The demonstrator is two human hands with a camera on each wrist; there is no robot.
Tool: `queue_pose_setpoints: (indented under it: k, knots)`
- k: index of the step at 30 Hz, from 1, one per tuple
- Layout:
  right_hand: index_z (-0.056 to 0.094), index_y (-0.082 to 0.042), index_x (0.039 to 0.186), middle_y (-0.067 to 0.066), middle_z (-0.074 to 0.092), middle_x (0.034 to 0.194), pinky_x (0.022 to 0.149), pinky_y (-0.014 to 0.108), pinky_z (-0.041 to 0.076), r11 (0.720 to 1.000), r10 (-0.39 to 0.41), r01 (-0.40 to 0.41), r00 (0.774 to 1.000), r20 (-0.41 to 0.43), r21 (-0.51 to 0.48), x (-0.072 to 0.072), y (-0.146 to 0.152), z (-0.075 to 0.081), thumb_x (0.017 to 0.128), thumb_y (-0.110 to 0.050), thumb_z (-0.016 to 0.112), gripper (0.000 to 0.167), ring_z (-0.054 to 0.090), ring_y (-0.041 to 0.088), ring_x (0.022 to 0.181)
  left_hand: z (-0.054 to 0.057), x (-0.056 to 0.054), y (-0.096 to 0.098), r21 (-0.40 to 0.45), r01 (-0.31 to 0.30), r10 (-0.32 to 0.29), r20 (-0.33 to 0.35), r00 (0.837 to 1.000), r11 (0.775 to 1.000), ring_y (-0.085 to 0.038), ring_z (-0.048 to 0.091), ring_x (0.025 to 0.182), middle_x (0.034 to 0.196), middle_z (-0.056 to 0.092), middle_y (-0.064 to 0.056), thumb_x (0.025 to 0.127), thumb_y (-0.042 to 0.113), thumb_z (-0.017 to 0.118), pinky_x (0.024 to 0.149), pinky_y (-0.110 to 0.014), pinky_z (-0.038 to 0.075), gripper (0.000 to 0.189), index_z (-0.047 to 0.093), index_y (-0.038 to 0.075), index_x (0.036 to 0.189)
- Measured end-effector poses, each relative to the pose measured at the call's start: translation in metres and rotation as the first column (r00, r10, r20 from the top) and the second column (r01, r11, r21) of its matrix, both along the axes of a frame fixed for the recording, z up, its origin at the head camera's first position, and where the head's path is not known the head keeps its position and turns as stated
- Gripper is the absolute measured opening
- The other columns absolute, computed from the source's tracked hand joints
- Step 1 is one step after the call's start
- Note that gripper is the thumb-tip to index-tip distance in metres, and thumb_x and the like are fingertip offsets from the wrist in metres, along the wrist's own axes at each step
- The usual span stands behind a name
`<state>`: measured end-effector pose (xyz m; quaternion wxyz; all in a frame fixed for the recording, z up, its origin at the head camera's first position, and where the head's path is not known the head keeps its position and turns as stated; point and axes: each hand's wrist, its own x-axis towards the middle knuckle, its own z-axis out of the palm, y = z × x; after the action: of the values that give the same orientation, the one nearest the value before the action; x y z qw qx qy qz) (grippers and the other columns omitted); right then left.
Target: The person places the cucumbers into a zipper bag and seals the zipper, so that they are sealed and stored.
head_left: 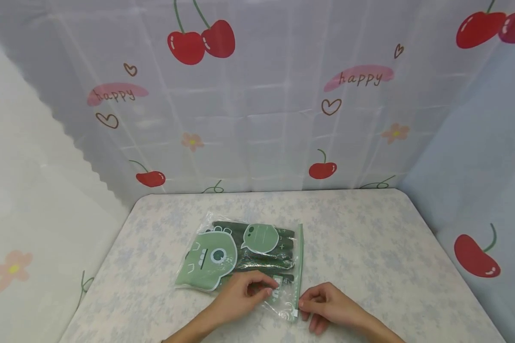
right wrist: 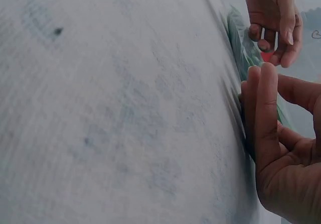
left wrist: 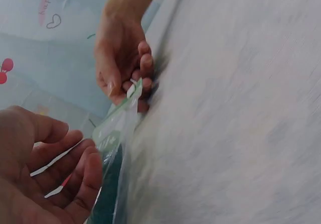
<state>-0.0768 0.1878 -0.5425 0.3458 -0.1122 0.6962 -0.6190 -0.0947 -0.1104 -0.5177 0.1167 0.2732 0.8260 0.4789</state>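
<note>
A clear zip bag [head_left: 249, 264] with green cartoon-monster print and a green slide zip [head_left: 300, 257] lies on the table, dark green folded contents showing through. My left hand [head_left: 242, 293] is over the bag's near part, its fingers loosely bent with a gap between thumb and fingers. At the zip's near end, my right hand [head_left: 330, 305] pinches by the white slider [head_left: 295, 313] with thumb and forefinger, the other fingers curled below. In the left wrist view the zip's end reaches the right hand's fingers [left wrist: 145, 63]. Right-hand fingers partly hide the bag in the right wrist view.
The table [head_left: 360, 238] has a pale floral cover. Behind it hangs a white curtain [head_left: 249, 119] printed with cherries, hearts and "happy". Similar pale sheets [head_left: 485, 190] stand along both sides of the table.
</note>
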Motion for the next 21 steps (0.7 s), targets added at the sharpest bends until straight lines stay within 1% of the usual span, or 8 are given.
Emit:
queue_pose_setpoints:
  k: [2, 4, 7, 10, 12, 16, 19, 21]
  knots:
    - [0.075, 0.005, 0.111, 0.002, 0.077, 0.086, 0.055, 0.020, 0.059, 1.000, -0.012, 0.012, 1.000, 0.022, -0.009, 0.002, -0.002, -0.001, 0.108, -0.025, 0.067, 0.031, 0.072, 0.006, 0.064, -0.003, 0.007, -0.002, 0.032, -0.002, 0.000, 0.055, 0.998, 1.000, 0.006, 0.068, 0.084, 0.113, 0.082, -0.002, 0.103, 0.022, 0.073, 0.075, -0.019, 0.060, 0.019, 0.081, 0.016, 0.119]
    - [0.075, 0.003, 0.107, 0.000, 0.077, 0.084, 0.055, 0.020, 0.059, 0.999, -0.036, 0.036, 0.998, 0.047, -0.012, 0.003, -0.004, -0.002, 0.106, -0.025, 0.069, 0.029, 0.072, 0.005, 0.064, -0.006, 0.012, -0.002, 0.032, -0.002, 0.001, 0.047, 0.999, 0.999, 0.005, 0.068, 0.085, 0.113, 0.082, -0.003, 0.102, 0.021, 0.074, 0.074, -0.018, 0.059, 0.020, 0.080, 0.016, 0.120]
    - [0.074, 0.002, 0.102, -0.002, 0.077, 0.081, 0.056, 0.021, 0.059, 0.998, -0.057, 0.060, 0.996, 0.071, -0.033, 0.003, -0.005, -0.002, 0.105, -0.023, 0.071, 0.025, 0.071, 0.005, 0.064, -0.009, 0.014, 0.001, 0.000, 0.002, -0.002, -0.042, 0.999, 1.000, 0.000, 0.067, 0.092, 0.113, 0.080, 0.001, 0.099, 0.019, 0.078, 0.077, -0.018, 0.058, 0.024, 0.079, 0.020, 0.123]
    - [0.073, 0.001, 0.101, -0.004, 0.076, 0.080, 0.057, 0.021, 0.060, 0.995, -0.056, 0.064, 0.994, 0.099, -0.080, 0.002, -0.006, -0.002, 0.105, -0.021, 0.070, 0.022, 0.070, 0.004, 0.065, -0.011, 0.015, 0.004, -0.077, 0.008, -0.023, -0.193, 0.981, 0.997, -0.004, 0.065, 0.099, 0.113, 0.076, 0.010, 0.094, 0.021, 0.084, 0.084, -0.020, 0.056, 0.029, 0.079, 0.027, 0.122]
    - [0.073, 0.000, 0.102, -0.005, 0.076, 0.081, 0.057, 0.020, 0.060, 0.991, -0.047, 0.060, 0.992, 0.113, -0.118, 0.001, -0.007, -0.002, 0.105, -0.020, 0.068, 0.020, 0.071, 0.003, 0.065, -0.012, 0.015, 0.006, -0.133, 0.002, -0.043, -0.306, 0.951, 0.991, -0.004, 0.062, 0.103, 0.112, 0.073, 0.014, 0.090, 0.024, 0.088, 0.091, -0.023, 0.056, 0.030, 0.079, 0.030, 0.118]
    - [0.074, -0.004, 0.103, -0.006, 0.076, 0.083, 0.057, 0.019, 0.060, 0.982, -0.027, 0.054, 0.988, 0.151, -0.181, 0.001, -0.008, -0.003, 0.107, -0.020, 0.066, 0.018, 0.071, 0.001, 0.066, -0.016, 0.016, 0.010, -0.226, -0.034, -0.088, -0.506, 0.858, 0.974, -0.003, 0.059, 0.104, 0.107, 0.067, 0.018, 0.081, 0.029, 0.095, 0.096, -0.026, 0.053, 0.033, 0.079, 0.032, 0.110]
    - [0.073, -0.007, 0.102, -0.007, 0.075, 0.084, 0.058, 0.018, 0.060, 0.976, -0.013, 0.054, 0.982, 0.190, -0.212, 0.001, -0.008, -0.004, 0.108, -0.021, 0.065, 0.017, 0.072, 0.000, 0.066, -0.018, 0.016, 0.013, -0.262, -0.042, -0.127, -0.593, 0.795, 0.964, -0.003, 0.058, 0.100, 0.102, 0.064, 0.018, 0.075, 0.031, 0.098, 0.093, -0.025, 0.052, 0.035, 0.076, 0.033, 0.103]
    - [0.073, -0.009, 0.101, -0.007, 0.075, 0.084, 0.059, 0.017, 0.060, 0.973, -0.009, 0.060, 0.975, 0.221, -0.224, 0.001, -0.008, -0.004, 0.108, -0.021, 0.064, 0.016, 0.072, 0.000, 0.066, -0.019, 0.016, 0.016, -0.268, -0.040, -0.143, -0.626, 0.766, 0.963, -0.003, 0.058, 0.098, 0.099, 0.062, 0.018, 0.075, 0.030, 0.098, 0.091, -0.025, 0.051, 0.034, 0.074, 0.032, 0.099]
